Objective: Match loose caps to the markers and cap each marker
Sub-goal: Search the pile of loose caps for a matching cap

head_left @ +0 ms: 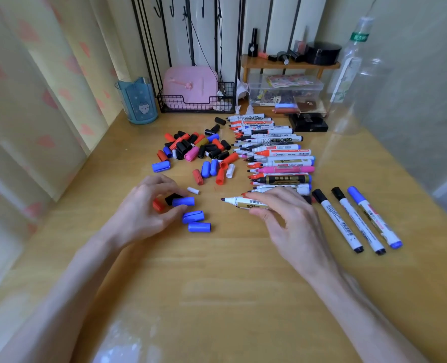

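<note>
Head view shows me the main hazard. The marker clamped in the right hand has a bare, dark tip, and I cannot tell whether it is blue or black. A cap chosen by colour could therefore be the wrong match. The blue caps close by also differ in shape, so one might sit loose or jam on the barrel. The wet tip points left, low over the desk, and I judge a careless approach could smear ink on wood or fingers.

The left hand has its thumb and fingers curled round a blue cap, pinching it near the desk top. A black cap and a red cap lie partly under that hand. The held cap's end faces the marker tip, near it but apart, with bare desk between. Two spare blue caps lie just beside the left thumb. The pile of loose caps and the row of uncapped markers lie beyond both hands. Three capped markers rest to the right.
</note>
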